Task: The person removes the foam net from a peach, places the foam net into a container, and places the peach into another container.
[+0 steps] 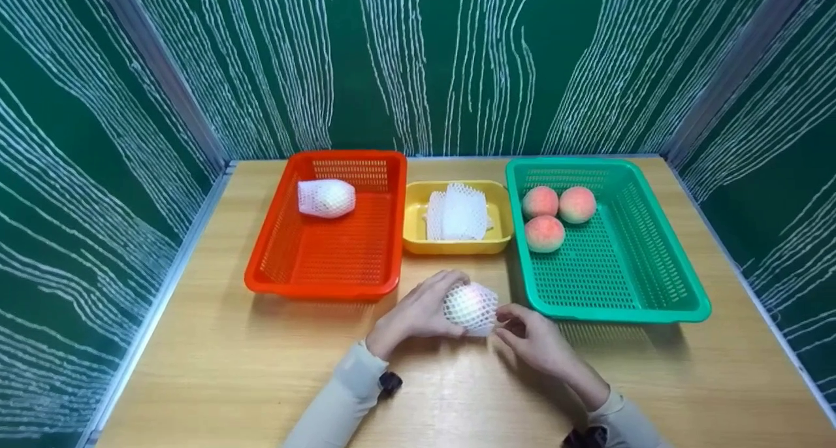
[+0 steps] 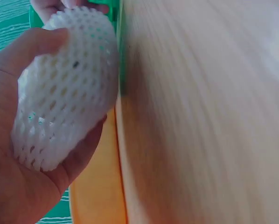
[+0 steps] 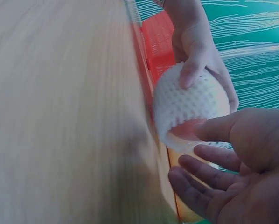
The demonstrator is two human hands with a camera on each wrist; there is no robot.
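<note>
My left hand (image 1: 423, 309) grips a peach in a white foam net (image 1: 471, 306) just above the table, thumb on one side and fingers round the other. In the right wrist view the net's mouth faces my right hand (image 3: 242, 168), and a pink patch of the peach (image 3: 188, 129) shows inside it. My right thumb is at the rim of that mouth; whether it touches the net I cannot tell. The other right fingers are spread and loosely bent, with nothing between them. In the left wrist view the net (image 2: 67, 88) covers the peach completely.
A red basket (image 1: 346, 265) at left holds one netted peach (image 1: 334, 198). Between the baskets, a yellow tray (image 1: 457, 247) holds white foam nets (image 1: 464, 213). At right, a green basket (image 1: 588, 291) holds three bare peaches (image 1: 545, 233). Green walls with white lines enclose the table (image 1: 215, 369).
</note>
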